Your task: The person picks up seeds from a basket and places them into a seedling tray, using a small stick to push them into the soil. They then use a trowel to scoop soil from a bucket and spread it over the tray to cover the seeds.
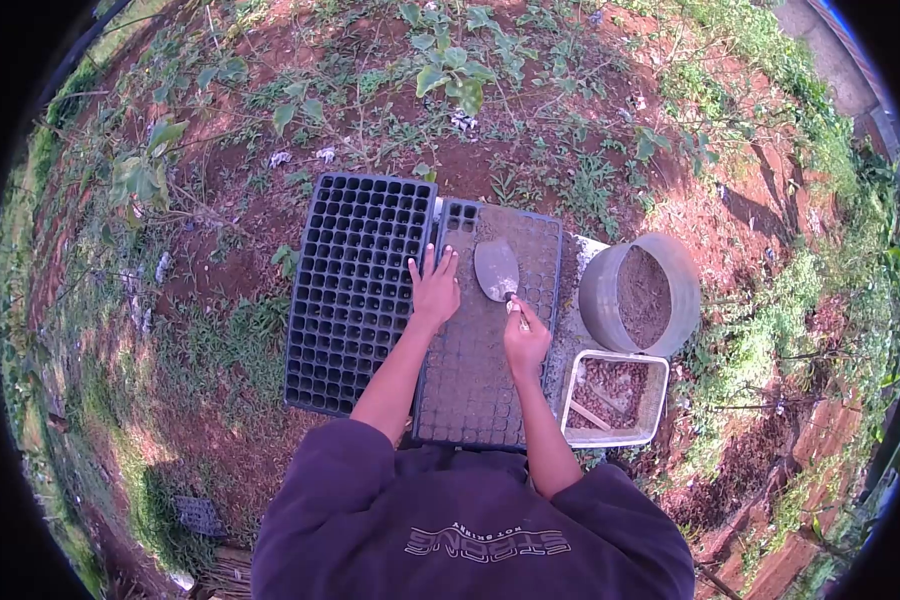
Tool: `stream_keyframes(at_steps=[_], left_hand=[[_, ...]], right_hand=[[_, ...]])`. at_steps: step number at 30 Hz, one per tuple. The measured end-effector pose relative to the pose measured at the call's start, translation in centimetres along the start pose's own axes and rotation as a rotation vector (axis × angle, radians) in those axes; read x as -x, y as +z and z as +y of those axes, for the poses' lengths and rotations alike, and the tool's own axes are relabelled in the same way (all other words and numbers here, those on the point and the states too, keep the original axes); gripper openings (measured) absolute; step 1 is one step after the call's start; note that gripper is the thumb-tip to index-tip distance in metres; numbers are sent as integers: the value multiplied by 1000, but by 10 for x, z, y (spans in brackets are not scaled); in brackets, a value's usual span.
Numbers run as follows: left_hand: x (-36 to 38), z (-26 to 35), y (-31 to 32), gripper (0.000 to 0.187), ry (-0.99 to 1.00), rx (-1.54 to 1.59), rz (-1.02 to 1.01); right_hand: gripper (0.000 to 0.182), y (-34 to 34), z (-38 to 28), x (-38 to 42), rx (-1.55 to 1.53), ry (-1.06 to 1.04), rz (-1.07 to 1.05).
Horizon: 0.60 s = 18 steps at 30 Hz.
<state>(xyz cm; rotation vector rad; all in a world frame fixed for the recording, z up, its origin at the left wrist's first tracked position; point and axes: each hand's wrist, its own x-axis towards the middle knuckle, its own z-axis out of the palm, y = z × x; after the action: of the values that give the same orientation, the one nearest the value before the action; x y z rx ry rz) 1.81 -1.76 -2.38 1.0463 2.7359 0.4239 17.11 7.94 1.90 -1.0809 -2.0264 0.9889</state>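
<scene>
My right hand (526,338) is wrapped round the handle of a trowel (496,268), whose broad blade lies over a soil-filled seedling tray (470,385). Soil covers most of that tray's cells; a few dark cells show at its top left corner. My left hand (435,288) rests with fingers spread at the tray's left edge, where it meets a second seedling tray (355,270). The cells of this second black tray hold no visible soil.
To the right stands a round translucent bucket (686,290) with soil (643,298) inside. Below it sits a rectangular pale tub (662,400) holding reddish-brown seeds or grains and a flat stick (590,416). Leafy plants (455,70) grow beyond the trays.
</scene>
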Motion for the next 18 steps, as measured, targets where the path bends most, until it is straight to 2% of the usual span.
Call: stream_keyframes(at_steps=[8,18], left_hand=[[1,2,-4,59,-8,-74,-74],[-3,0,-2,55,-3,-48,-39]], right_hand=[[19,16,-14,-23,-9,5,2],[23,36,-31,-65,26,78,0]])
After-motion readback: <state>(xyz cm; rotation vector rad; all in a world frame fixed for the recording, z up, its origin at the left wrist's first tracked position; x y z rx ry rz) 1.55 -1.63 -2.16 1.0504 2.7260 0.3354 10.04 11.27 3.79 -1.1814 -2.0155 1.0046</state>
